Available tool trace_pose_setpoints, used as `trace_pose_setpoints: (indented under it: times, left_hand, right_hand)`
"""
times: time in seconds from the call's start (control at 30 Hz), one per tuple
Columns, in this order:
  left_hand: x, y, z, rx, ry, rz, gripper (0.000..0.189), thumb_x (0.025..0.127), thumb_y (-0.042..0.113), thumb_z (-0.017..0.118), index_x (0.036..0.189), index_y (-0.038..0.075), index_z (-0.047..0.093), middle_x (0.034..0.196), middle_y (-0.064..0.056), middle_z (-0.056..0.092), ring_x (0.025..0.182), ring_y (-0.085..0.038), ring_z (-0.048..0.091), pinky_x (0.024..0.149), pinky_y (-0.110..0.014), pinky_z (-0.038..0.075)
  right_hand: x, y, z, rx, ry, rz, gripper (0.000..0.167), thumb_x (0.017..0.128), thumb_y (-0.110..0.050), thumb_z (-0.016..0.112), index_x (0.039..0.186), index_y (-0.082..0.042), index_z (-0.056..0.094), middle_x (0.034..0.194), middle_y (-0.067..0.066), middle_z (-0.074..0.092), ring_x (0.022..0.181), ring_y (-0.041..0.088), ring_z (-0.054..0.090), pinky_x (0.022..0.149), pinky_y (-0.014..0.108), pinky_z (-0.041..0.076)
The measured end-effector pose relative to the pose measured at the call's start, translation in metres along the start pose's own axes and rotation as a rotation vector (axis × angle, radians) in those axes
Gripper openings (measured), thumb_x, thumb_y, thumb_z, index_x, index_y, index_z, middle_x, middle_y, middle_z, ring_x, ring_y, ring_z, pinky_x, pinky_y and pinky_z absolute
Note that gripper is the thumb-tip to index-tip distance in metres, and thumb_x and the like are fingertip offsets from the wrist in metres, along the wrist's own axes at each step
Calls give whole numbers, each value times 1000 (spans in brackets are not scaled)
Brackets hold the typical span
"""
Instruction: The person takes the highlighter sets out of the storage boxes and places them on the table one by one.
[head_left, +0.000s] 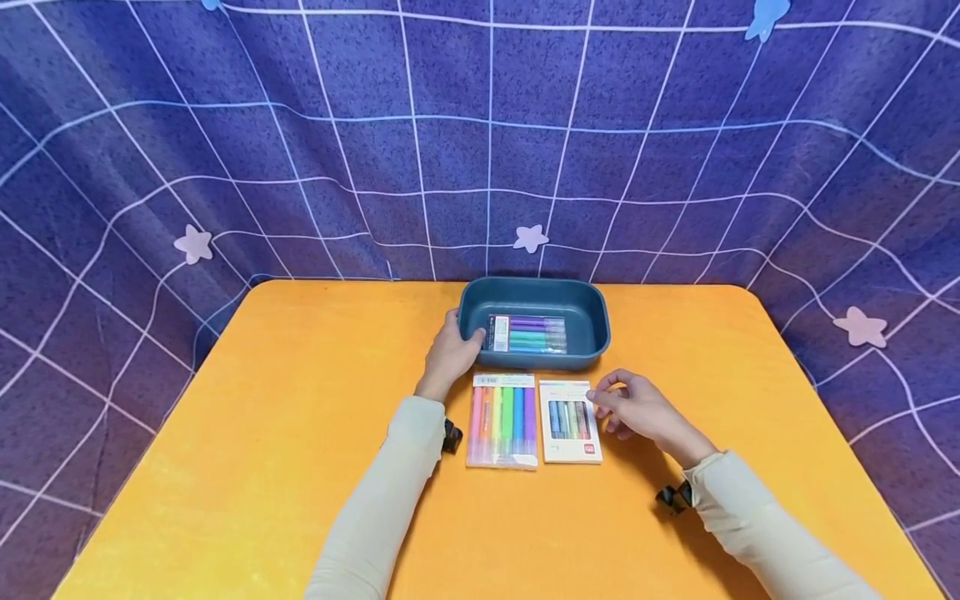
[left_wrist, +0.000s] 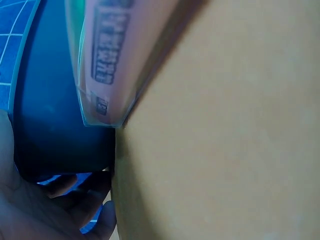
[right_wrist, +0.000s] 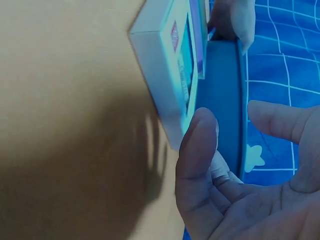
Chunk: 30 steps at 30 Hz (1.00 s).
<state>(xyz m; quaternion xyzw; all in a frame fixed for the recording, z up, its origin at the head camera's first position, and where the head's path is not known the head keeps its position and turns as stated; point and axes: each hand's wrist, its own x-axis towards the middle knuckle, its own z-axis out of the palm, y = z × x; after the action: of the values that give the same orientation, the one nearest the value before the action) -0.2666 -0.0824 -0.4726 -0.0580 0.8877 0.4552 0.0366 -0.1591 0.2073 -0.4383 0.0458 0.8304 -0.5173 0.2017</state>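
Observation:
A dark blue rectangular bin [head_left: 540, 362] stands at the back of the table. My left hand [head_left: 450, 354] grips its left end, thumb over the rim and fingers along the outer wall. Inside lies a clear pack of purple and teal pens [head_left: 532, 335]. In front of the bin is a clear pack of rainbow highlighters [head_left: 502, 421]. Beside that pack, on its right, lies a white box [head_left: 572, 451] with a window showing coloured sticks. At the box's upper right edge is my right hand [head_left: 637, 408]; the right wrist view shows its thumb and fingers [right_wrist: 197, 145] apart, holding nothing.
An orange cloth covers the table [head_left: 262, 433]. Behind it and along both sides hangs a purple-blue curtain [head_left: 450, 158] with grid lines and stars. The bin's back wall stands near the table's far edge.

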Motion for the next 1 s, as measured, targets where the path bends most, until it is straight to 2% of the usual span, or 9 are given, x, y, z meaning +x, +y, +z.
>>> trace_pose_setpoints:
  times: [0.53, 0.77, 1.0]
  left_hand:
    - [0, 1, -2, 8, -10, -5, 66, 99, 42, 56, 155, 17, 29, 152, -10, 50, 136, -33, 51, 114, -60, 40]
    - [0, 1, -2, 5, -10, -1, 66, 99, 42, 56, 155, 17, 29, 152, -11, 50, 136, -33, 51, 114, -60, 40]
    - [1, 0, -2, 13, -10, 3, 66, 100, 42, 55, 154, 17, 30, 151, -11, 51, 136, -33, 52, 113, -59, 40]
  right_hand:
    - [4, -17, -1, -43, 13, -127, 28, 98, -22, 62, 113, 2, 55, 83, 15, 67, 70, 24, 63, 64, 31, 53]
    - [5, -26, -5, -71, -2, -188, 31, 98, -23, 63, 113, 2, 54, 82, 12, 64, 72, 24, 62, 64, 30, 52]
    - [5, -36, -10, -102, 13, -208, 31, 97, -26, 65, 110, 0, 55, 82, 11, 64, 71, 22, 62, 59, 24, 48]
